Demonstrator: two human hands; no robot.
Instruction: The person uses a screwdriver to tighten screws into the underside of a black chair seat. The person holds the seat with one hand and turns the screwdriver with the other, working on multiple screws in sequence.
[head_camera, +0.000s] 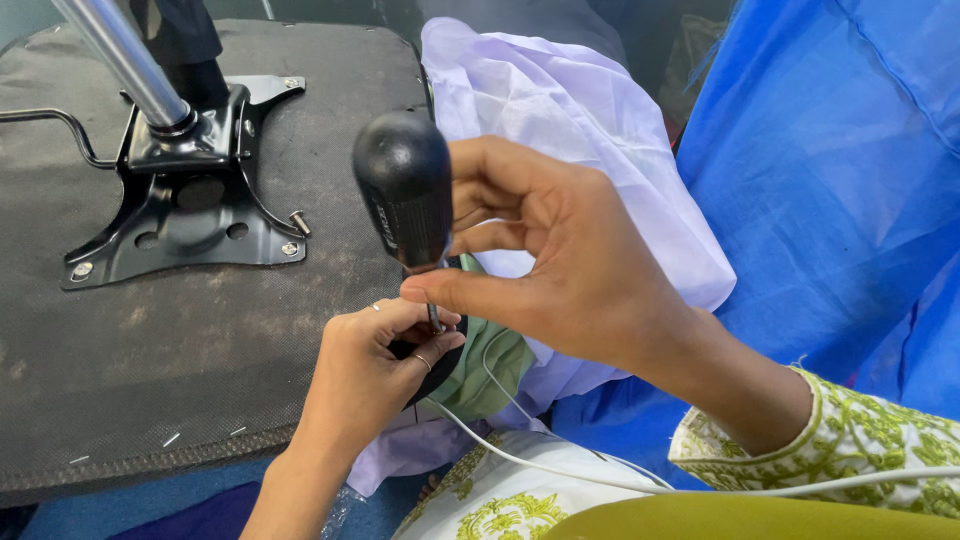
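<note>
My right hand (560, 250) grips a screwdriver with a fat black handle (403, 185), held upright with its metal shaft (436, 318) pointing down. My left hand (375, 365) sits just below, fingers pinched around the shaft's tip at the right edge of an upturned office chair seat (120, 350); what the tip touches is hidden by the fingers. A ring shows on a left finger. A black metal mounting plate (190, 215) with a chrome gas-lift column (120, 55) is screwed to the seat's grey fabric underside, well left of both hands.
A loose-standing screw (299, 222) sticks up at the plate's right corner. A lever rod (60, 125) runs off left. White cloth (580, 120) and blue cloth (830, 200) lie to the right. A white cable (560, 465) crosses my lap.
</note>
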